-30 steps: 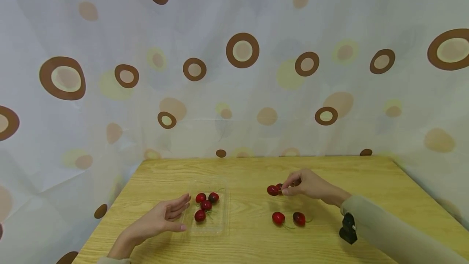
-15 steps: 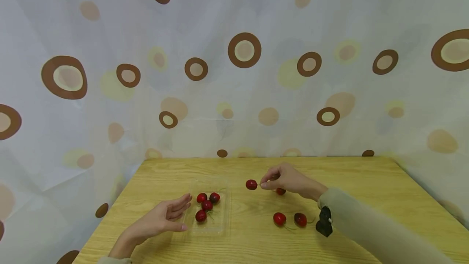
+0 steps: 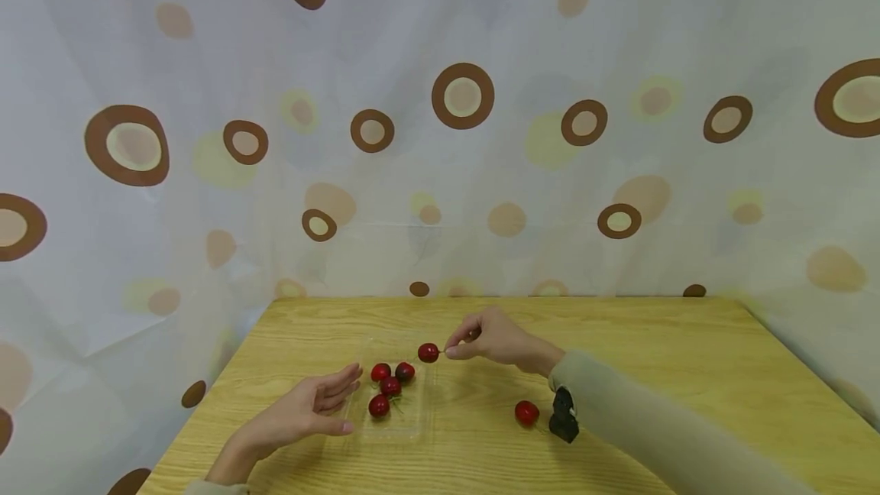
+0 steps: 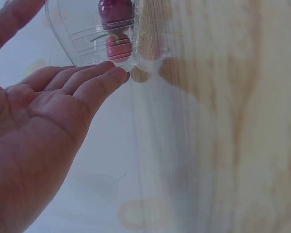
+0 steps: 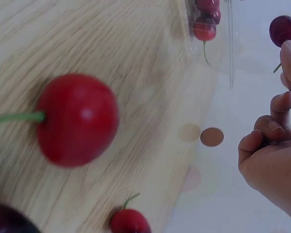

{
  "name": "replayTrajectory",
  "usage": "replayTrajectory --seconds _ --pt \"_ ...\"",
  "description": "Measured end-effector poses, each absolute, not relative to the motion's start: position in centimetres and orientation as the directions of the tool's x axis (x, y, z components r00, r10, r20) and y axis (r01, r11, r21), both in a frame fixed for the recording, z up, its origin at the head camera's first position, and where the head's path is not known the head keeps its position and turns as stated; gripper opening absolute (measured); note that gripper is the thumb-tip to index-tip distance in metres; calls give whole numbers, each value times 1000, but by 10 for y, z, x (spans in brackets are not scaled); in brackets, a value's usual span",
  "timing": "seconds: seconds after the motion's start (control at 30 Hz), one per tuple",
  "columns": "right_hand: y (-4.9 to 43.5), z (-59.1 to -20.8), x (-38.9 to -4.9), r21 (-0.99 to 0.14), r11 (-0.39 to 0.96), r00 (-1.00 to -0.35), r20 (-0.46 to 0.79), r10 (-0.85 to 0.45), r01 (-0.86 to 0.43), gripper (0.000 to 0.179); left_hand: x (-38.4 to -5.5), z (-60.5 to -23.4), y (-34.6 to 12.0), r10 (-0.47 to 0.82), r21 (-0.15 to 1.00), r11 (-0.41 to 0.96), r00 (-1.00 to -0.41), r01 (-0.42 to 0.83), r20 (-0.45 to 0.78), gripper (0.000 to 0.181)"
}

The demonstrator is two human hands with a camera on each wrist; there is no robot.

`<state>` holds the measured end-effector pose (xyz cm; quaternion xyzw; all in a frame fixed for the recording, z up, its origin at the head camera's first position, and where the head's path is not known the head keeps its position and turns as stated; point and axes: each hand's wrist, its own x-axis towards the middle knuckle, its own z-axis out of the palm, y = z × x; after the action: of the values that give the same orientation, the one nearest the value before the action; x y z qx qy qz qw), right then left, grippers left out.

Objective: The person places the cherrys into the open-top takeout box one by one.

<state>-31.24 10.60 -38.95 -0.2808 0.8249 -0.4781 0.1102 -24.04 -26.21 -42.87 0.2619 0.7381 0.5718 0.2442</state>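
Observation:
My right hand [image 3: 498, 338] pinches a dark red cherry [image 3: 428, 353] by its stem, above the right rim of a clear plastic box [image 3: 412, 430]. In the right wrist view that cherry [image 5: 284, 30] hangs off the fingertips. Several red cherries [image 3: 390, 386] lie inside the box, stems on. At the box's left side is my left hand [image 3: 296, 412], fingers extended and thumb apart. The left wrist view has its fingertips [image 4: 117, 74] at the box wall, touching or very close. Nothing is in that palm.
A red cherry [image 3: 527, 413] lies on the wooden table [image 3: 474, 464] beneath the right forearm. The right wrist view also has a second red cherry [image 5: 129, 221] and a dark one [image 5: 9, 221], which the sleeve hides from the head view. A patterned curtain [image 3: 412, 174] hangs behind.
My right hand has lifted the cherry off the table by its stem and carried it left to the box. The left hand has stayed in place.

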Motion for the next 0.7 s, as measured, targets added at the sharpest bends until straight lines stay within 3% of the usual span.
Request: replayTrajectory --seconds 0.5,0.7 --pt "48 -391 -312 -833 358 -769 119 -628 -422 7 -241 -429 -262 653 968 225 -755 114 -63 87" --pt "30 -397 -312 -829 362 -781 136 -610 -427 6 -241 -429 -262 646 964 237 -760 120 -64 87"
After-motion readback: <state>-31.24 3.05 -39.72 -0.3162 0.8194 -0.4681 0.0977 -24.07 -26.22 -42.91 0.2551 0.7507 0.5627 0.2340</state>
